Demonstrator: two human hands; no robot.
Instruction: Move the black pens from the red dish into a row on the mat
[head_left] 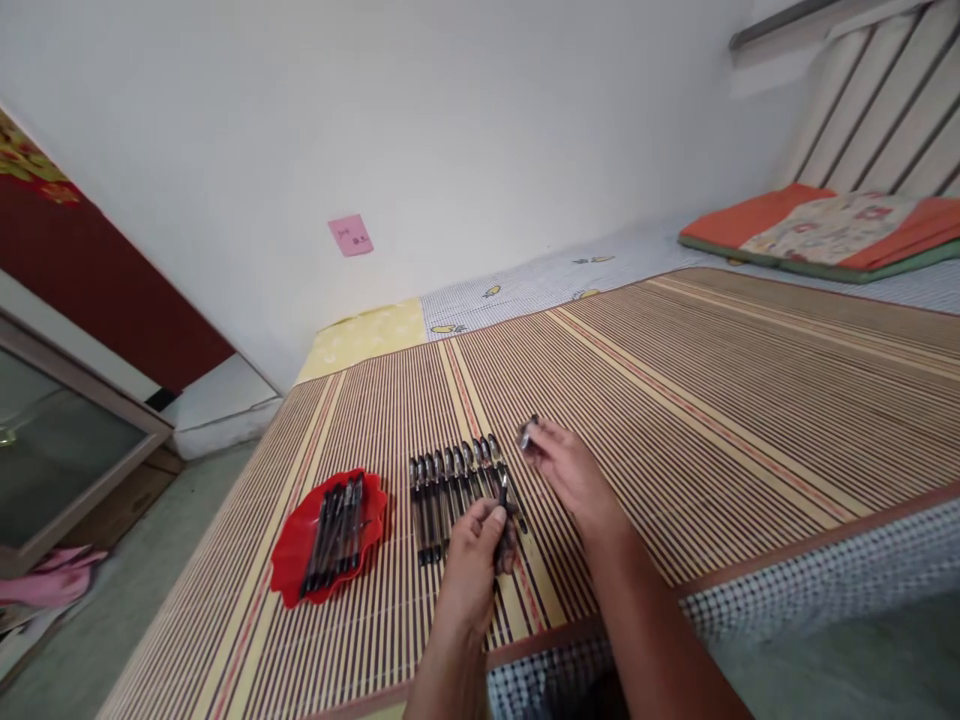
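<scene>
My left hand [476,540] is closed round an uncapped pen [503,492], its pale tip pointing up and away from me. To the right and a little higher, my right hand [562,462] pinches a dark pen cap [528,432], apart from the pen. Beyond my left hand lies a row of several capped black pens [435,500], side by side on the striped mat; my hand hides the lower ends of some. Several more black pens [336,530] rest in a red scalloped plate [287,555] on the left.
The bamboo-striped mat [637,430] covers the bed. A folded orange and patterned cloth [825,228] lies at the far right, near a slatted headboard [892,95]. A pink note [350,235] is stuck to the white wall. A glass-fronted cabinet [67,440] stands at the left.
</scene>
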